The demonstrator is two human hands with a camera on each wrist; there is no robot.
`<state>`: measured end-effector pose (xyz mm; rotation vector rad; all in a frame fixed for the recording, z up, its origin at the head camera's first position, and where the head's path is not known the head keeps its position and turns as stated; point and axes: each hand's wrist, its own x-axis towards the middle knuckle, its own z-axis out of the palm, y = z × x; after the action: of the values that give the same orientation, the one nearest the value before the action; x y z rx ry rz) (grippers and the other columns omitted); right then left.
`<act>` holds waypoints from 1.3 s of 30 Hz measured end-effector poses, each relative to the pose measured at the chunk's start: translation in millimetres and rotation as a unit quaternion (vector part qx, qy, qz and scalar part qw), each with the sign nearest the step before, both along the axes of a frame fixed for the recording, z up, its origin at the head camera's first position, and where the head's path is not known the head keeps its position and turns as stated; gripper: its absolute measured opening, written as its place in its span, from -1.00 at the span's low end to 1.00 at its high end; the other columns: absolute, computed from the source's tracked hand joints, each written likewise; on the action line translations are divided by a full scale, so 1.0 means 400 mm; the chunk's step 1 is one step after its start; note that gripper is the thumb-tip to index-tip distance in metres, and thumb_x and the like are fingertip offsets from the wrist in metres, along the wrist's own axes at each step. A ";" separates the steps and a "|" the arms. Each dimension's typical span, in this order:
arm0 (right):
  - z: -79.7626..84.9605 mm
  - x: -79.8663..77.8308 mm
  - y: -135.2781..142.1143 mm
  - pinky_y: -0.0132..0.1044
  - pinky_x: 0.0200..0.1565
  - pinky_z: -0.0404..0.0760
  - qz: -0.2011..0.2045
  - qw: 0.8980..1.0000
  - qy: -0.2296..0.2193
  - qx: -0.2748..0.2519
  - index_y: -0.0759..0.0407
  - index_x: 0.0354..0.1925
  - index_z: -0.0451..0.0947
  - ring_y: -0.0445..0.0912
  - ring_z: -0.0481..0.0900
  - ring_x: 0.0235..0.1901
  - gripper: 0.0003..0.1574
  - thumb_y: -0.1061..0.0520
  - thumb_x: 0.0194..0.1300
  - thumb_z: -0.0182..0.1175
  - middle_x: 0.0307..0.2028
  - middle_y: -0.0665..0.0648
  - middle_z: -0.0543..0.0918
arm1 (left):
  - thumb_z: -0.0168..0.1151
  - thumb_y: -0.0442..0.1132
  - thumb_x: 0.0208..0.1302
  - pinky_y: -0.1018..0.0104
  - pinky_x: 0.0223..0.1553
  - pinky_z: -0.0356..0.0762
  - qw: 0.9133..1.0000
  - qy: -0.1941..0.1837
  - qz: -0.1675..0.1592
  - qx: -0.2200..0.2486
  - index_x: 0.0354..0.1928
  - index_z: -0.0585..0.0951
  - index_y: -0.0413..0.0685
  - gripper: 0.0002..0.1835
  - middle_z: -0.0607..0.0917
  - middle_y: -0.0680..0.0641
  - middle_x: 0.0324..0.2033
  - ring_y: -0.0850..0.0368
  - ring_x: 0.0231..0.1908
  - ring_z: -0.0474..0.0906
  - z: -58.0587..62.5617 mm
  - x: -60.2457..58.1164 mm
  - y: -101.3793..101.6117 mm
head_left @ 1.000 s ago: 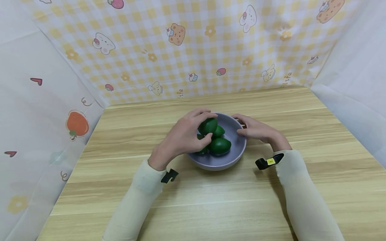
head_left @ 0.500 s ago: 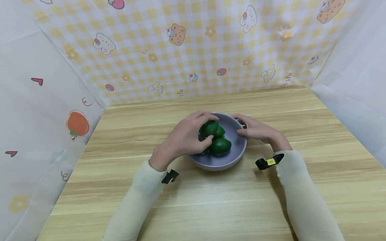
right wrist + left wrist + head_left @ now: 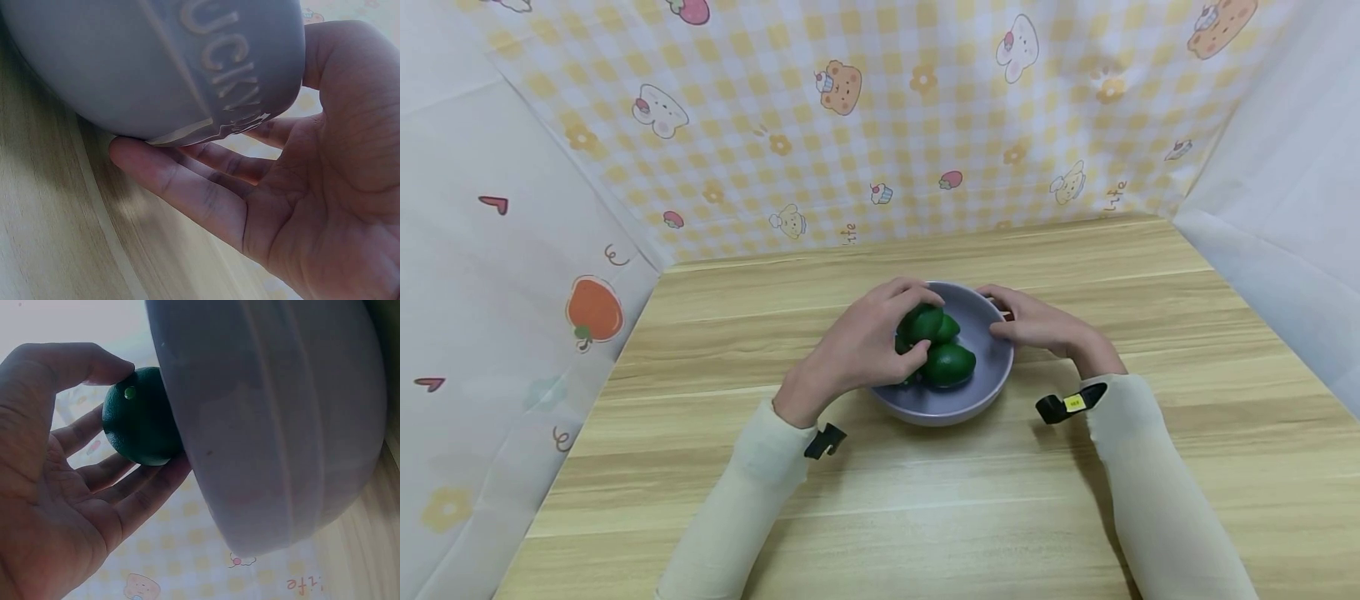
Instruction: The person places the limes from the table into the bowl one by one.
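A bluish-purple bowl [image 3: 988, 367] stands on the table with several dark green limes in it. My left hand [image 3: 865, 337] reaches over the bowl's left rim and grips one lime [image 3: 921, 323] between thumb and fingers. In the left wrist view this held lime [image 3: 140, 419] shows a pale stem spot, and part of it lies behind the bowl wall. Another lime [image 3: 949, 365] rests at the front of the bowl; the others are partly covered by my hand. My right hand [image 3: 1041, 321] holds the bowl's right side, thumb at the rim, fingers along the outer wall [image 3: 219, 75] with its raised letters.
The bowl rests on a light wood-grain table [image 3: 925, 517]. Behind the table hangs a yellow checked cloth [image 3: 910, 125] with cartoon prints. White sheets close in the left [image 3: 512, 292] and right [image 3: 1285, 208] sides. Each wrist wears a black strap.
My left hand has moved slightly down and to the right with the lime, which now sits a little lower among the others. The right hand and the bowl have stayed still.
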<state>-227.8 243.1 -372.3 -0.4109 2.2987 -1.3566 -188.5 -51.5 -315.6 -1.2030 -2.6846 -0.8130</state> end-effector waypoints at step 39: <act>0.000 0.000 0.004 -0.13 0.08 0.69 0.008 1.000 0.004 0.003 0.06 0.56 0.22 0.23 0.48 0.28 -0.27 0.25 0.50 0.05 0.40 0.35 0.41 | 0.33 -0.14 0.38 0.09 0.32 0.61 1.000 0.001 0.014 -0.003 0.23 0.64 0.11 -0.61 0.61 0.03 0.24 0.06 0.23 0.59 0.000 0.001 -0.005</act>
<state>-227.8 244.6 -372.5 -0.4323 2.3013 -1.3435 -188.0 -53.4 -315.7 -1.1655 -2.6982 -0.7994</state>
